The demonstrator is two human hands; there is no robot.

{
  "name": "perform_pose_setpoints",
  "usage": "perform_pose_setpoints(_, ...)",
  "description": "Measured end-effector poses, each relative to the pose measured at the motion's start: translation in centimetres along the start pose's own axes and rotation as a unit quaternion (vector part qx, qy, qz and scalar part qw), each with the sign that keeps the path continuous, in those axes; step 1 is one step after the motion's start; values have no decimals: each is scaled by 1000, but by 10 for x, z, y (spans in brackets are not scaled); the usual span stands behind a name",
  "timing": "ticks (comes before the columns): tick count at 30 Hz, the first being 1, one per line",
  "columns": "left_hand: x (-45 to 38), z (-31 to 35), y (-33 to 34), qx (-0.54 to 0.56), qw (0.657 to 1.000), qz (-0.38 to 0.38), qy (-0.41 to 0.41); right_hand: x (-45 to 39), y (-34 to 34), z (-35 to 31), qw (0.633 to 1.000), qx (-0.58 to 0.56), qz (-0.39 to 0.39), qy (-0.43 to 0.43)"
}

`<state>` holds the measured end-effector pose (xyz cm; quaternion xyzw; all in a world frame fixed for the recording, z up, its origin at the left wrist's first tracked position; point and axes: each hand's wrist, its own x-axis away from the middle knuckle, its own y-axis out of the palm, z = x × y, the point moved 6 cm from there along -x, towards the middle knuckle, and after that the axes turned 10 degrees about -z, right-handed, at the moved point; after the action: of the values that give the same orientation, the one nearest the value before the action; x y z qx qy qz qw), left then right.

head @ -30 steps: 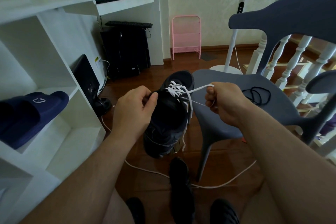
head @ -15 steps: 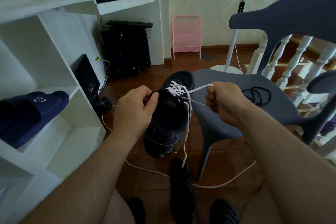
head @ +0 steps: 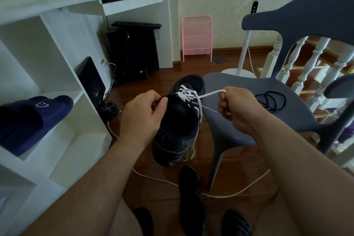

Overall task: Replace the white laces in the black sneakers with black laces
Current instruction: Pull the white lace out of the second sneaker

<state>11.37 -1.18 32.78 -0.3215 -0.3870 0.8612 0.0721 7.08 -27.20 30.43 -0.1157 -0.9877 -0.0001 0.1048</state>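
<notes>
Two dark shoe toes (head: 236, 222) showing at the very bottom, with a second black sneaker (head: 190, 191) lying on the wooden floor (head: 239, 161) between them, apparently waiting its turn. Trailing across that floor under the arms, a white cable (head: 159, 179), near the feet and possibly snagging on anything dropped. Higher up, being held in mid-air by the left hand (head: 142, 115), the black sneaker (head: 177, 126), thumb and curled fingers pinching its collar, probably bracing it against the pull from the other side. Gripping a strand of the white lace (head: 188, 96) in a closed fist, the right hand (head: 236, 107), drawing the strand out sideways from the eyelets; still threading the upper rows, so likely only beginning the unlacing stage. Hanging down the shoe's right side, a loose end of the same lace. Just beside the fist, resting coiled on the seat of the grey chair (head: 239, 128), the black laces (head: 271, 99), seemingly being kept within easy reach for the swap. Sitting close to the shoe's toe, the chair's front edge, leaving little room rightward; offering freer room, the space upward and toward the body. Crowding the left, a white shelf unit (head: 63, 120) carrying a navy slipper (head: 32, 117). Standing farther off, a pink rack (head: 197, 38) and a white fan (head: 247, 44) against the wall.
</notes>
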Motion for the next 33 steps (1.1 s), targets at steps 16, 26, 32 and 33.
perform_pose_setpoints(16,-2,-5,-1,-10,1000,-5,-4,6,8,6,960,189,-206,-10)
perform_pose_setpoints(26,-2,-8,-5,-3,1000,10,-3,-6,-16,8,991,122,-61,-3)
perform_pose_setpoints(32,1,4,-1,8,999,-25,40,-4,16,16,941,309,-121,-63)
perform_pose_setpoints(33,1,6,0,6,999,-30,44,-5,17,14,928,348,-99,-87)
